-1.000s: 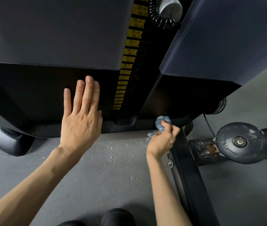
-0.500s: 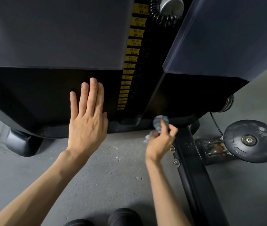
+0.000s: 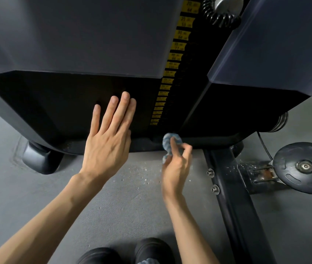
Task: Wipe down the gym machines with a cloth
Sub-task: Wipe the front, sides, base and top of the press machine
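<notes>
A dark gym machine fills the upper view, its weight stack marked by yellow number labels down the middle. My left hand lies flat with straight fingers on the black lower panel, left of the stack. My right hand pinches a small bunched blue cloth and holds it against the machine's bottom ledge just under the stack.
A black frame beam with two bolts runs down the floor at right, beside a round black disc. A rubber foot sits at left. Grey floor has pale dust specks. My shoes show at the bottom. A coiled cord hangs above.
My right hand with the cloth has slid leftward along the bottom ledge, from by the frame beam to under the weight stack. My left hand has stayed pressed on the panel.
</notes>
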A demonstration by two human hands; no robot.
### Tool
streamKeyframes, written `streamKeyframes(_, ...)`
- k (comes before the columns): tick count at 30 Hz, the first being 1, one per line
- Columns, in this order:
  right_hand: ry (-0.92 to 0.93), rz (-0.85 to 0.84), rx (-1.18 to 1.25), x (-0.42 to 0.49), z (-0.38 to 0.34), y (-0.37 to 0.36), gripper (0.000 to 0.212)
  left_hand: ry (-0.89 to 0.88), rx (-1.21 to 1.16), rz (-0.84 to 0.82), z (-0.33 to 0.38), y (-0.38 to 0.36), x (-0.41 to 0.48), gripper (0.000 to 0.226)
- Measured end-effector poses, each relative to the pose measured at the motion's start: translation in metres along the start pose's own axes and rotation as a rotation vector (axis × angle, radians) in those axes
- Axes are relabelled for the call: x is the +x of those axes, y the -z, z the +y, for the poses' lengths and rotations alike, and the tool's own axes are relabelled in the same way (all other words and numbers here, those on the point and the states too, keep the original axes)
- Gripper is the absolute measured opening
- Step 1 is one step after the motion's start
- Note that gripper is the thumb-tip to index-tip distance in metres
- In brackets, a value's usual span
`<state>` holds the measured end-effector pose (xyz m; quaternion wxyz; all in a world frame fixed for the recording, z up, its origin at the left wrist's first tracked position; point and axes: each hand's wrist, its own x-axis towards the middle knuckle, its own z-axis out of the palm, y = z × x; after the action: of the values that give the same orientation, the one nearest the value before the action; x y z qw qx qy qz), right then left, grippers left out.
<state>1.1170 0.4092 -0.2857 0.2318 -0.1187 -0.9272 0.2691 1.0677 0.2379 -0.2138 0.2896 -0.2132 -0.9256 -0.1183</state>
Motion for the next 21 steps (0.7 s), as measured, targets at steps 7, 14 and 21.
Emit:
streamKeyframes(7, 0.44, -0.216, -0.047, -0.016, -0.041, -0.024, 0.048, 0.045, -0.081, 0.033, -0.007, 0.002, -0.006, 0.071)
streamKeyframes(14, 0.188, -0.04, -0.022, -0.001, -0.012, -0.008, 0.065, 0.182, -0.103, -0.009, -0.031, 0.006, -0.032, 0.068)
streamKeyframes(21, 0.63, 0.068, 0.156, 0.036, -0.046, 0.012, 0.044, 0.206, -0.141, 0.086, -0.039, 0.012, -0.033, 0.072)
